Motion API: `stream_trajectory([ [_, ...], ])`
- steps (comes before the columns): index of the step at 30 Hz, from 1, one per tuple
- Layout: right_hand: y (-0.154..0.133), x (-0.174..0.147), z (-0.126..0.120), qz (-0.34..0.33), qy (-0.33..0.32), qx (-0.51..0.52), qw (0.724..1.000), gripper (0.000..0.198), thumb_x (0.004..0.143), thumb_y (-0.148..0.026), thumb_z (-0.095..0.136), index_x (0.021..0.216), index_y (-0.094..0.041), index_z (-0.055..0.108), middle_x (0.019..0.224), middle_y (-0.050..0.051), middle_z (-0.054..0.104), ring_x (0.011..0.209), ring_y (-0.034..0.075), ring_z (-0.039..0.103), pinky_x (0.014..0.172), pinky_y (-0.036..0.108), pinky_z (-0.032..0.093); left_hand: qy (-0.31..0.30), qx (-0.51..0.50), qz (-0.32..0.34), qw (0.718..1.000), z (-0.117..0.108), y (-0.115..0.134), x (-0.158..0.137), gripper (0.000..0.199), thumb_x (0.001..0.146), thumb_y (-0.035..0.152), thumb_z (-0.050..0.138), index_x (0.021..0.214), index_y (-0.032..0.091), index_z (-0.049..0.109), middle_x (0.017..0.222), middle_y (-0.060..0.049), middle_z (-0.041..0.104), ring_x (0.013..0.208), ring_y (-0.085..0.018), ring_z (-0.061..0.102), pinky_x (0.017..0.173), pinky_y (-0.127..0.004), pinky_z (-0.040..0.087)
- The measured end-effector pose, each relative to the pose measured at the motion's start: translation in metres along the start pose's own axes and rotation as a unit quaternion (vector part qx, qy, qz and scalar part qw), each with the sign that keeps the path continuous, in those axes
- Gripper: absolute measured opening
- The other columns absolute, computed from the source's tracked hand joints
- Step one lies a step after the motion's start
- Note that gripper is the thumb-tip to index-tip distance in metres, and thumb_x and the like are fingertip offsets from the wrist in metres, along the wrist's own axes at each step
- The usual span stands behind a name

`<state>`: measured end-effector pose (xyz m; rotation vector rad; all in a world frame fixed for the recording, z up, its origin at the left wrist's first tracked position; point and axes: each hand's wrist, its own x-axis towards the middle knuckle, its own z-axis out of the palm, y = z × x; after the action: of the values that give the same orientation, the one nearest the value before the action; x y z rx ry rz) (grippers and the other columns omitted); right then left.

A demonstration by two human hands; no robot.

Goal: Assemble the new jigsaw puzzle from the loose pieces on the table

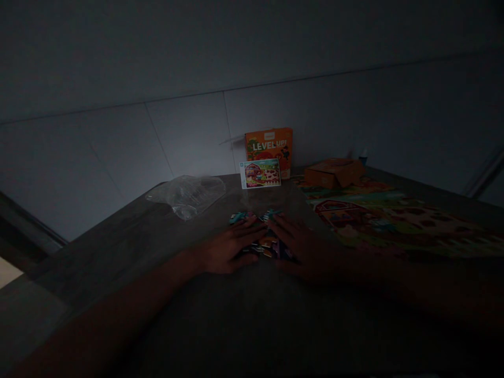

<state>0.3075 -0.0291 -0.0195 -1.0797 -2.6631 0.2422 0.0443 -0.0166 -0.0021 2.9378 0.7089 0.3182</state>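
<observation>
A small heap of colourful jigsaw puzzle pieces (266, 243) lies on the dark table. From the left, my left hand (230, 244) rests over the pile with fingers stretched out and thumb apart. My right hand (301, 244) covers the pile's right side, its fingers extended toward the far edge. Both palms face down, and part of the heap is hidden beneath them. Behind the hands stands a picture card (261, 174) showing a farm scene, leaning against an upright orange box (269, 143) printed "LEVEL UP!".
A crumpled clear plastic bag (189, 194) lies at the back left. To the right, a large farm picture sheet (378, 218) is spread out, with an orange carton (333, 172) on its far end. A small bottle-like item (363, 157) stands behind. The wall borders the table's far side.
</observation>
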Motion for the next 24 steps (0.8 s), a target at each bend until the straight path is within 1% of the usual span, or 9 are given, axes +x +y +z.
stream_trajectory([
  [2,-0.001,-0.001,-0.001,-0.034,0.011,0.029,0.999,0.079,0.093,-0.047,0.052,0.155,-0.007,0.025,0.161,0.021,0.016,0.149,0.037,0.016,0.117,0.059,0.027,0.015,0.002,0.016,1.0,0.0,0.0,0.001,0.062,0.098,0.034,0.053,0.153,0.018,0.03,0.157,-0.016,0.033,0.149,-0.031,0.021,0.118,-0.054,0.03],
  [4,-0.001,-0.001,-0.002,-0.063,0.029,0.063,0.996,0.071,0.093,-0.038,0.053,0.154,-0.009,0.029,0.161,0.019,0.022,0.147,0.033,0.026,0.116,0.052,0.034,0.042,0.001,0.037,0.998,0.0,0.0,0.003,0.056,0.098,0.033,0.054,0.148,0.016,0.038,0.151,-0.017,0.044,0.145,-0.03,0.033,0.116,-0.051,0.036],
  [6,0.0,0.0,-0.002,-0.072,0.051,0.092,0.992,0.068,0.091,-0.036,0.057,0.151,-0.012,0.037,0.157,0.018,0.033,0.142,0.032,0.038,0.114,0.049,0.038,0.077,-0.001,0.049,0.996,0.0,-0.001,0.004,0.049,0.098,0.033,0.054,0.142,0.015,0.046,0.14,-0.018,0.056,0.136,-0.029,0.047,0.111,-0.048,0.042],
  [8,0.002,0.002,-0.001,-0.064,0.077,0.112,0.989,0.065,0.089,-0.037,0.061,0.148,-0.015,0.043,0.15,0.017,0.045,0.137,0.031,0.045,0.112,0.049,0.041,0.097,-0.005,0.045,0.994,-0.001,-0.001,0.004,0.045,0.097,0.033,0.055,0.138,0.014,0.051,0.131,-0.017,0.062,0.126,-0.028,0.056,0.107,-0.046,0.046],
  [12,0.008,0.005,0.003,-0.054,0.114,0.121,0.985,0.059,0.086,-0.039,0.067,0.14,-0.021,0.052,0.139,0.014,0.058,0.128,0.031,0.055,0.107,0.052,0.045,0.107,-0.003,0.05,0.993,-0.004,0.0,0.003,0.038,0.097,0.027,0.054,0.134,0.018,0.057,0.131,-0.014,0.06,0.125,-0.027,0.054,0.109,-0.048,0.043],
  [15,0.011,0.006,0.005,-0.068,0.132,0.109,0.983,0.055,0.085,-0.037,0.069,0.135,-0.019,0.056,0.134,0.014,0.061,0.124,0.03,0.058,0.104,0.05,0.048,0.135,0.004,0.055,0.989,-0.007,0.001,0.002,0.034,0.095,0.023,0.055,0.128,0.021,0.063,0.129,-0.013,0.058,0.124,-0.027,0.053,0.105,-0.047,0.047],
  [18,0.011,0.006,0.005,-0.085,0.161,0.101,0.978,0.046,0.086,-0.03,0.068,0.129,-0.017,0.059,0.129,0.014,0.062,0.118,0.026,0.061,0.1,0.044,0.051,0.166,0.017,0.053,0.985,-0.008,-0.003,-0.001,0.034,0.095,0.022,0.055,0.127,0.022,0.065,0.127,-0.012,0.057,0.12,-0.026,0.054,0.101,-0.044,0.05],
  [21,0.011,0.008,0.002,-0.072,0.198,0.082,0.974,0.034,0.086,-0.024,0.067,0.119,-0.015,0.063,0.121,0.013,0.065,0.108,0.024,0.065,0.094,0.039,0.054,0.196,0.048,0.01,0.979,-0.007,-0.012,-0.004,0.033,0.094,0.024,0.055,0.126,0.022,0.066,0.125,-0.012,0.057,0.116,-0.026,0.055,0.099,-0.045,0.049],
  [24,0.014,0.011,0.001,-0.029,0.222,0.059,0.973,0.023,0.09,-0.024,0.062,0.11,-0.016,0.066,0.117,0.012,0.065,0.105,0.024,0.064,0.091,0.039,0.054,0.208,0.085,-0.089,0.97,-0.004,-0.02,-0.005,0.035,0.091,0.024,0.054,0.124,0.021,0.068,0.119,-0.012,0.058,0.111,-0.026,0.056,0.097,-0.045,0.05],
])
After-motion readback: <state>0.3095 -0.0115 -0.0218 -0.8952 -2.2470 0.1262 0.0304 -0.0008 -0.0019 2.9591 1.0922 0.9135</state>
